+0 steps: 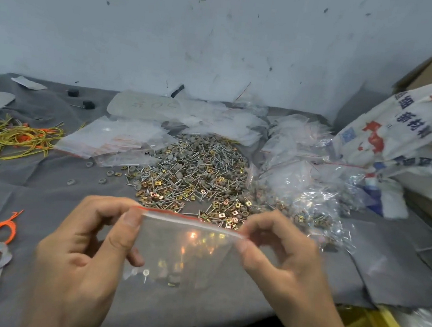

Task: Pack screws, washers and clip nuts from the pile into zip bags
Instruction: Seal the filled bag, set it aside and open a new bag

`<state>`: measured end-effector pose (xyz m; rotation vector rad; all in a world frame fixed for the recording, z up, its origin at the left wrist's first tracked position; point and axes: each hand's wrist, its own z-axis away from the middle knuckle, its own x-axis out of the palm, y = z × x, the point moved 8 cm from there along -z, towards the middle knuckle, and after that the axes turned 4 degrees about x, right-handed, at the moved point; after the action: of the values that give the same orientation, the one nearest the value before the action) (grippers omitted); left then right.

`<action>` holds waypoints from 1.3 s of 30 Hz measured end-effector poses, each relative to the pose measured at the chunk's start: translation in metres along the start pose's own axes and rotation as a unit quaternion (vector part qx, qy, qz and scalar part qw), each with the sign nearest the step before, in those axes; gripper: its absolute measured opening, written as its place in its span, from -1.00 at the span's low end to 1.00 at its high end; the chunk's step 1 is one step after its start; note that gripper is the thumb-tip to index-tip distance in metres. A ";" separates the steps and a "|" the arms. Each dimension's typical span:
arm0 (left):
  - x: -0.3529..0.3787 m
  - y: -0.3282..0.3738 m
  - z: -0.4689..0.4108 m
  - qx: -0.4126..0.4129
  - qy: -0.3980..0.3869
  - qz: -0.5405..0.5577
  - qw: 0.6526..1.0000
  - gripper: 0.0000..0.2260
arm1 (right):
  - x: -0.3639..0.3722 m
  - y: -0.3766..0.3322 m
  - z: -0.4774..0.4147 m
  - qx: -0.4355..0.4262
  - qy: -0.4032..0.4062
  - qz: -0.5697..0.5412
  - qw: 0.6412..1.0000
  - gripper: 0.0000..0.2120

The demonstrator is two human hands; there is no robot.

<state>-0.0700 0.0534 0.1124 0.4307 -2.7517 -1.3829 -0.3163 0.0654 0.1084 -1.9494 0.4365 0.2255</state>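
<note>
Your left hand point(76, 255) and right hand point(282, 256) pinch a zip bag point(187, 253) by its top corners over the near edge of the table point(47, 200). The pile point(196, 166) lies just beyond. Blue characters mark the sack point(407, 139) at right.

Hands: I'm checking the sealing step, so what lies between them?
In the head view, a clear zip bag spans the gap, its red-edged top pinched by the left hand and right hand; a few parts lie inside.

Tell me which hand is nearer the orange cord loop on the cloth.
Left. The left hand pinches the zip bag at its left corner, right of the orange cord loop; the right hand pinches its other corner, farther away.
</note>
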 end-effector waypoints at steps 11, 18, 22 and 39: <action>0.037 -0.044 0.003 -0.072 -0.083 0.049 0.993 -0.67 | 0.045 0.049 0.005 0.146 -0.150 -0.104 0.972 -0.87; 0.026 -0.123 0.031 -0.167 -0.068 -0.048 0.982 -0.75 | -0.021 0.086 -0.090 0.171 0.007 -0.091 0.981 -0.83; 0.012 -0.166 0.047 -0.210 -0.064 -0.116 0.969 -0.51 | -0.038 0.139 -0.173 0.239 0.074 -0.188 0.950 -0.80; 0.007 -0.182 0.043 -0.205 -0.056 -0.254 0.944 -0.68 | -0.052 0.251 -0.217 0.386 0.274 -0.277 0.836 -0.59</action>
<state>-0.0416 -0.0176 -0.0583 1.1150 -2.4152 -2.0853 -0.4731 -0.2122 0.0037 -1.2164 0.2409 -0.7983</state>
